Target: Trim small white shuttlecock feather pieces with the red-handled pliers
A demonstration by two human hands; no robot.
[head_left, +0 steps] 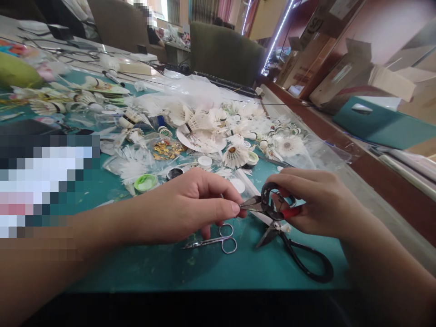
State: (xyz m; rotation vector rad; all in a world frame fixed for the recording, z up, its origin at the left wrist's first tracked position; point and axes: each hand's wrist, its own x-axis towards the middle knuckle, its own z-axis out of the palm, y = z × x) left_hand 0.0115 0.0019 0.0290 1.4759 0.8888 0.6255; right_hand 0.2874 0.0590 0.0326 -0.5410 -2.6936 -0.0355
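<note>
My right hand point(316, 200) is closed on a pair of pliers point(254, 205) with dark pointed jaws and a red grip. The jaws point left, to the fingertips of my left hand point(200, 204). My left thumb and fingers are pinched together there; what they hold is too small to make out. Black-handled scissors point(308, 259) lie with parted blades below my right hand, one handle loop overlapping the pliers in view. Small silver scissors point(218, 240) rest on the green mat point(163, 272) under my left hand.
Beyond my hands are feathered shuttlecocks point(235, 154), gold-coloured bits point(166, 150), an open green pot point(145, 182) and loose white feathers point(132, 161). A chair point(225, 54) and a keyboard point(225, 84) stand behind. Cardboard boxes point(344, 77) are at the right.
</note>
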